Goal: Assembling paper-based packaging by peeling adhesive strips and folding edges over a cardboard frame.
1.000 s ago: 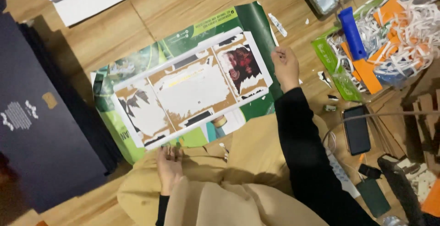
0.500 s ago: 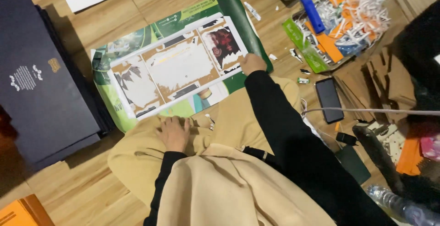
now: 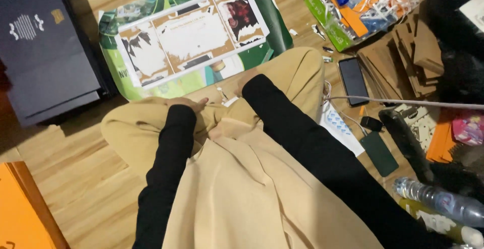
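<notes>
flattened green carton (image 3: pixel 191 37) lies printed side up on the wood floor (image 3: pixel 75 178), brown torn patches across its white panel, just ahead of the person's knees. left hand (image 3: pixel 189 102) rests on the tan trousers near the carton's lower edge, fingers loosely flat, holding nothing. right hand (image 3: pixel 245 79) mostly hidden by the black sleeve at the knee, can't tell its grip. phone (image 3: pixel 353 80) face up to the right, tray of paper scraps (image 3: pixel 363 7) beyond it, dark boxes (image 3: pixel 45 47) left.
</notes>
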